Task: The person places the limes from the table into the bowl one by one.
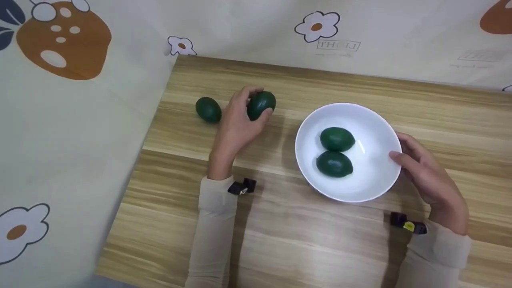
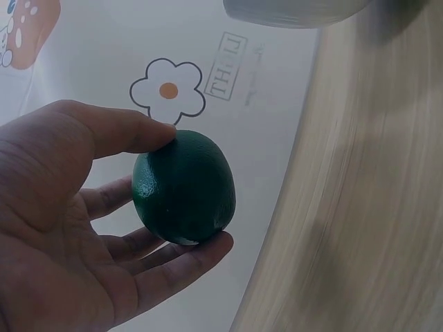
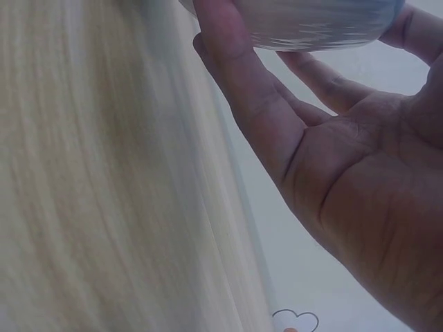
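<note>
My left hand (image 1: 244, 120) grips a dark green lime (image 1: 261, 105) between the thumb and fingers, left of the white bowl (image 1: 384, 176). In the left wrist view that lime (image 2: 183, 187) shows smooth and shiny, the thumb on one side and fingertips under the other. My right hand (image 1: 430, 172) holds the bowl at its right side, thumb over the rim and fingers beneath. Its ridged outer wall (image 3: 318, 24) appears in the right wrist view. Inside the bowl, an upper lime (image 1: 337, 139) and a lower lime (image 1: 334, 164) lie side by side, touching.
Another dark green lime (image 1: 208, 109) lies on the wooden table (image 1: 168, 192), just left of my left hand. A pale cloth with flower and strawberry prints (image 1: 64, 44) borders the table at the left and back. Small black devices (image 1: 242, 186) sit at both cuffs.
</note>
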{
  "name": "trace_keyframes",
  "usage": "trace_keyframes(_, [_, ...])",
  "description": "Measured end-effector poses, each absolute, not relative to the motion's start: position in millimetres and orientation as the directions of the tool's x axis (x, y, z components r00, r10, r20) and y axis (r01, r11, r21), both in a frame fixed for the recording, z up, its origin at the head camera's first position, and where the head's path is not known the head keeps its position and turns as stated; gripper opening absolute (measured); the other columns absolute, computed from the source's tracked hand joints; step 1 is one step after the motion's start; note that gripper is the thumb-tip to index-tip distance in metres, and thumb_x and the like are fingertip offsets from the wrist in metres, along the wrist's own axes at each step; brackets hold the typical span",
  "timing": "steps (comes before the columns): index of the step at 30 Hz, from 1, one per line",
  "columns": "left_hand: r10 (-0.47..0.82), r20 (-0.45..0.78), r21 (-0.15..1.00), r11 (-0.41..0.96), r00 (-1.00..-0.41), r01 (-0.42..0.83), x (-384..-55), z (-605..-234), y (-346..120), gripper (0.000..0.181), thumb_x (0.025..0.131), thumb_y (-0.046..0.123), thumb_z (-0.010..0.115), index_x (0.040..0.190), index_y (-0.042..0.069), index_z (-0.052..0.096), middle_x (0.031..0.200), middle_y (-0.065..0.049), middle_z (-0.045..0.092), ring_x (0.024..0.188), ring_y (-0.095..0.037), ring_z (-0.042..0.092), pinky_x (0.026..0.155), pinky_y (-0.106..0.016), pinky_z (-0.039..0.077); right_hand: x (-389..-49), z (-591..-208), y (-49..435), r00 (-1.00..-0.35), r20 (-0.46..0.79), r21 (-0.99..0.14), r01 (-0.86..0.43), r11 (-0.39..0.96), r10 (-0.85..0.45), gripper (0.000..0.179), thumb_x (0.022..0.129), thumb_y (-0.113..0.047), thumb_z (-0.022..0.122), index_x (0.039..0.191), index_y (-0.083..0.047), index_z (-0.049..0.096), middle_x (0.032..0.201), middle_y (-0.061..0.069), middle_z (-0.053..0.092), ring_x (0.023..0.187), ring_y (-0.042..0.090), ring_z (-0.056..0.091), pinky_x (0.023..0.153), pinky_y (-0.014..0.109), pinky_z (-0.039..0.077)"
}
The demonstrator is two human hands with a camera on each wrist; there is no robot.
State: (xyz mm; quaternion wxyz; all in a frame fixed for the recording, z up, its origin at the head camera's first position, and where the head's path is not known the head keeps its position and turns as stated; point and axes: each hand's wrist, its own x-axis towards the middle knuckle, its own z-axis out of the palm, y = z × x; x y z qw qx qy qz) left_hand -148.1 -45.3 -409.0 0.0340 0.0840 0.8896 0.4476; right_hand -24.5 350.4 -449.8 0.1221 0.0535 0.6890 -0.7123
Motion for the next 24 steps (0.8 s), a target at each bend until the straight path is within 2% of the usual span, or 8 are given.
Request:
trace_keyframes(17, [0.177, 0.039, 0.809, 0.572, -0.983, 0.135, -145.8, -403.5, -45.1, 0.050, 0.098, 0.027, 0.075, 0.144, 0.018, 0.059, 0.146, -0.009, 0.060, 0.134, -0.025, 0.057, 0.114, -0.045, 0.048, -24.7, -447.7, 349.5, -0.970, -0.215, -0.972, 0.224, -0.066, -0.115, 0.035, 0.109, -0.004, 0.052, 0.143, -0.011, 0.056, 0.127, -0.002, 0.070, 0.099, 0.010, 0.073, 0.083, 0.022, 0.060])
trace_keyframes(24, [0.171, 0.035, 0.806, 0.578, -0.985, 0.129, -144.6, -401.9, -46.1, 0.051, 0.098, 0.027, 0.076, 0.144, 0.018, 0.059, 0.145, -0.009, 0.060, 0.132, -0.025, 0.057, 0.113, -0.045, 0.048, -22.8, -448.3, 350.5, -0.969, -0.212, -0.973, 0.221, -0.065, -0.125, 0.039, 0.108, -0.001, 0.051, 0.146, -0.011, 0.055, 0.133, -0.002, 0.068, 0.106, 0.010, 0.072, 0.086, 0.022, 0.061])
